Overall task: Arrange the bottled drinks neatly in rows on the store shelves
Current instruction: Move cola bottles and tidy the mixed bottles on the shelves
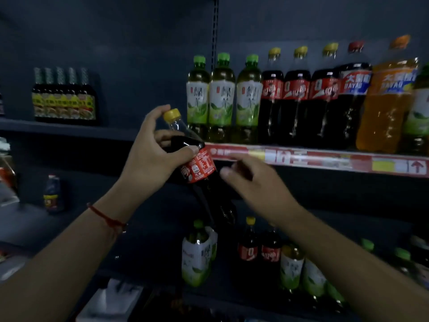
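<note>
Dim store shelf (301,156), cola btl (199,166) tilted, L fingers (185,151) round neck

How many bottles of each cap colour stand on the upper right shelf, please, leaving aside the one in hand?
Green caps: 3
Yellow caps: 3
Red cap: 1
Orange cap: 1
Total: 8, plus one more bottle cut off at the right edge, its cap out of view.

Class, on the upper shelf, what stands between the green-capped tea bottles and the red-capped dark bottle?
Head view: three yellow-capped cola bottles, between the tea bottles and red-capped bottle.
</note>
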{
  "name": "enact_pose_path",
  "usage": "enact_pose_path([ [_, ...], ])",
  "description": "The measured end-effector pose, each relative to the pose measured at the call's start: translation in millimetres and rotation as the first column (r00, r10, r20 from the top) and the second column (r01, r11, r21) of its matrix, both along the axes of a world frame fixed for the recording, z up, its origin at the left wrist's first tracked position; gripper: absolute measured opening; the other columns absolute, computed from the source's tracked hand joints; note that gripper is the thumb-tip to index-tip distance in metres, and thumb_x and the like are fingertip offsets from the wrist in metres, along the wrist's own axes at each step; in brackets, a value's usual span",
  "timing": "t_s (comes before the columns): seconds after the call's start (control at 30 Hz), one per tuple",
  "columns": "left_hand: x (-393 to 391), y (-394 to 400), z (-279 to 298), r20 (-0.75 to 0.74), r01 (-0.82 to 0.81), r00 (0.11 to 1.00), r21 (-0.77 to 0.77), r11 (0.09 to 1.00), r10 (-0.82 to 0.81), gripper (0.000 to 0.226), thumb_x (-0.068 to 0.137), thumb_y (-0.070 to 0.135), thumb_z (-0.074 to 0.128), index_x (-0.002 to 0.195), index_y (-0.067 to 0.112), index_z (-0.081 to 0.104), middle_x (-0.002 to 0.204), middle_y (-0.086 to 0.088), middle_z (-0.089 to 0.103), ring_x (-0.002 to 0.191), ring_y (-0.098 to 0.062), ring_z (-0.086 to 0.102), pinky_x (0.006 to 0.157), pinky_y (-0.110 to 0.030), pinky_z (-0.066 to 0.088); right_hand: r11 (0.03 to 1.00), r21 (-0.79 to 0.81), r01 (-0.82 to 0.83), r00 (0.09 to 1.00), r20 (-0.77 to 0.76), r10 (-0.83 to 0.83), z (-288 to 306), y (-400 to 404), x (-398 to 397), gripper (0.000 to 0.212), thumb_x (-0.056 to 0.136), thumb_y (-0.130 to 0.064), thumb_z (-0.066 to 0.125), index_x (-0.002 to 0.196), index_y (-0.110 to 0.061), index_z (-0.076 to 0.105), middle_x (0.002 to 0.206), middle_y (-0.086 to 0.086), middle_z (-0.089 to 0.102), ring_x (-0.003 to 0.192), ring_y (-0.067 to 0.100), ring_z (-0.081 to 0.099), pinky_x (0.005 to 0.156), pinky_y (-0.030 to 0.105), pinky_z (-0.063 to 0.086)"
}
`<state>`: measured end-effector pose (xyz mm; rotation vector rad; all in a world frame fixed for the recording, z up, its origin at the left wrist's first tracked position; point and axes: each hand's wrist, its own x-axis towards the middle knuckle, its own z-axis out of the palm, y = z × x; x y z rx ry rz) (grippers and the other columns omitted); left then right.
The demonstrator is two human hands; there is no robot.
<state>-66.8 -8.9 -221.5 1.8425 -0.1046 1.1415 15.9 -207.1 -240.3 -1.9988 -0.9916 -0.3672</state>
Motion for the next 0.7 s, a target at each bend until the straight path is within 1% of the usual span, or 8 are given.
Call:
enact_pose_path([
  [0.13, 15.6, -15.8, -45.5, -0.079, 0.023, 0.997, 0.008, 1.000, -0.022, 0.081, 0.076, 0.016, 0.083, 0.140, 0.037, 0.039, 0.103, 0.006, 0.069, 0.099, 0.000, 0.064, 0.077, -0.006, 0.046, 0.976, -0.206, -0.063, 0.990, -0.138, 0.035, -84.5, -13.8, -20.3, 0.056, 0.080, -0.063, 0.065, 0.128, -0.051, 0.041, 0.117, -0.023, 0.053, 0.109, 0.002, 0.055, 0.087, 0.024, 0.050],
  [0.2, 26.5, -24.9, -71.9, -0.115, 0.015, 0.993, 0.010, 1.000, -0.014, 0.081, 0.074, 0.020, 0.083, 0.138, 0.040, 0.038, 0.106, 0.005, 0.066, 0.103, -0.002, 0.062, 0.073, -0.003, 0.045, 0.951, -0.308, 0.020, 0.989, -0.135, -0.064, -124.6, -11.3, -11.8, 0.081, 0.076, -0.069, 0.066, 0.143, -0.042, 0.031, 0.131, -0.015, 0.049, 0.121, 0.009, 0.049, 0.099, 0.029, 0.045],
  [0.27, 36.5, -35.9, -97.4, -0.163, -0.004, 0.986, 0.037, 0.999, 0.010, 0.081, 0.075, 0.025, 0.082, 0.137, 0.044, 0.035, 0.109, 0.010, 0.062, 0.102, 0.007, 0.057, 0.069, 0.001, 0.041, 0.940, -0.319, 0.121, 0.975, -0.138, -0.172, -160.2, -5.9, -0.8, 0.097, 0.077, -0.066, 0.068, 0.153, -0.030, 0.021, 0.142, -0.008, 0.040, 0.131, 0.014, 0.040, 0.109, 0.031, 0.038],
  [0.33, 46.1, -46.2, -123.3, -0.193, -0.021, 0.981, 0.066, 0.998, 0.034, 0.082, 0.077, 0.028, 0.081, 0.140, 0.043, 0.032, 0.110, 0.016, 0.058, 0.099, 0.016, 0.052, 0.068, -0.001, 0.042, 0.937, -0.275, 0.215, 0.960, -0.114, -0.254, -193.9, 0.5, 11.7, 0.094, 0.079, -0.061, 0.070, 0.152, -0.022, 0.026, 0.142, -0.003, 0.038, 0.133, 0.016, 0.036, 0.111, 0.031, 0.035],
  [0.4, 55.7, -52.5, -149.1, -0.192, -0.042, 0.980, 0.102, 0.994, 0.061, 0.082, 0.078, 0.034, 0.080, 0.144, 0.040, 0.031, 0.119, 0.016, 0.057, 0.106, 0.008, 0.054, 0.078, -0.011, 0.047, 0.929, -0.260, 0.263, 0.948, -0.107, -0.298, -221.4, 7.0, 27.7, 0.086, 0.079, -0.052, 0.074, 0.147, -0.018, 0.036, 0.138, 0.000, 0.042, 0.130, 0.019, 0.040, 0.109, 0.031, 0.038],
  [0.5, 74.1, -50.3, -187.6, -0.197, -0.060, 0.977, 0.106, 0.993, 0.080, 0.085, 0.079, 0.040, 0.080, 0.148, 0.040, 0.029, 0.137, 0.015, 0.051, 0.121, -0.006, 0.052, 0.095, -0.032, 0.051, 0.952, -0.221, 0.210, 0.933, -0.245, -0.263, -250.7, 15.8, 50.4, 0.077, 0.075, -0.034, 0.082, 0.141, -0.018, 0.045, 0.133, 0.003, 0.052, 0.123, 0.022, 0.050, 0.100, 0.031, 0.045],
  [0.63, 92.8, -36.5, -225.4, -0.258, -0.023, 0.965, 0.116, 0.993, 0.052, 0.095, 0.080, 0.033, 0.079, 0.149, 0.050, 0.017, 0.133, 0.021, 0.052, 0.113, 0.004, 0.055, 0.091, -0.025, 0.052, 0.987, -0.096, 0.130, 0.904, -0.397, -0.158, -277.1, 25.5, 72.0, 0.057, 0.076, -0.013, 0.082, 0.127, -0.018, 0.057, 0.115, -0.008, 0.063, 0.111, 0.012, 0.059, 0.079, 0.005, 0.041],
  [0.7, 101.9, -30.1, -240.3, -0.286, 0.015, 0.957, 0.177, 0.984, 0.037, 0.097, 0.083, 0.025, 0.078, 0.153, 0.045, 0.014, 0.141, 0.020, 0.044, 0.124, 0.003, 0.050, 0.100, -0.023, 0.047, 0.991, -0.041, 0.124, 0.891, -0.435, -0.130, -286.9, 34.0, 81.3, 0.056, 0.077, -0.007, 0.081, 0.126, -0.016, 0.057, 0.109, -0.012, 0.062, 0.109, 0.011, 0.060, 0.077, 0.000, 0.040],
])
